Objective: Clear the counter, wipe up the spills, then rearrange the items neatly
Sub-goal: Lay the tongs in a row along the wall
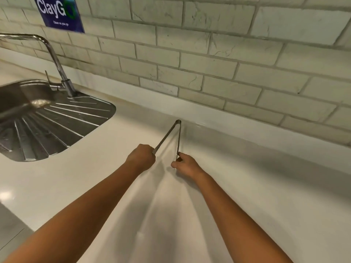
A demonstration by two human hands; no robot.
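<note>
— Tongs (171, 134) are what we have in front of us, aren't they? Where do they sit?

— Yes, metal tongs, held over the white counter (247, 186), near its back edge where it meets the tiled wall (209, 44). Their joined end points away from us toward the wall, and the two arms spread apart toward our hands, forming a narrow V.

— And how is our grip on them?

— Our left hand (141, 158) is curled into a fist around the end of the left arm of the tongs. Our right hand (185, 165) pinches the end of the right arm between thumb and fingertips. The two hands are near each other but apart. We cannot tell whether the joined end touches the counter.

— What else is around us?

— Toward the counter's left side lies a steel sink (22, 93) with a ribbed draining board (62, 122), and a curved tap (57, 61) stands at its back edge. A blue sign (58, 14) reading "ClayGo" hangs on the wall above the tap.
</note>
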